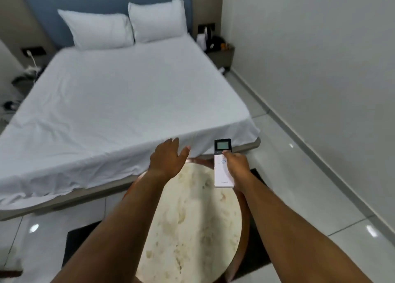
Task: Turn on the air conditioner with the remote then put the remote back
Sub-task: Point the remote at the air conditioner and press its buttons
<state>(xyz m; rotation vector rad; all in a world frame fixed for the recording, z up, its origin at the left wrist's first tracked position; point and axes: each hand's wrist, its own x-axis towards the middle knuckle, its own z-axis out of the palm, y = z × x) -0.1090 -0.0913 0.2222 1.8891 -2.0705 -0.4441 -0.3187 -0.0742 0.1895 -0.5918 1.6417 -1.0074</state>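
Note:
My right hand [236, 164] grips a white air-conditioner remote [222, 171] with a dark screen at its top end, held upright above the far right rim of a round marble-topped table [192, 223]. The thumb rests just under the screen. My left hand [167, 157] hovers open and empty, fingers spread, over the table's far edge near the foot of the bed. No air conditioner is in view.
A wide bed [119, 103] with a white sheet and two pillows [126, 24] fills the space ahead. Cluttered bedside shelves stand at the left [23, 77] and right [220, 47]. A pale wall runs along the right, with glossy tiled floor [299, 176] below it.

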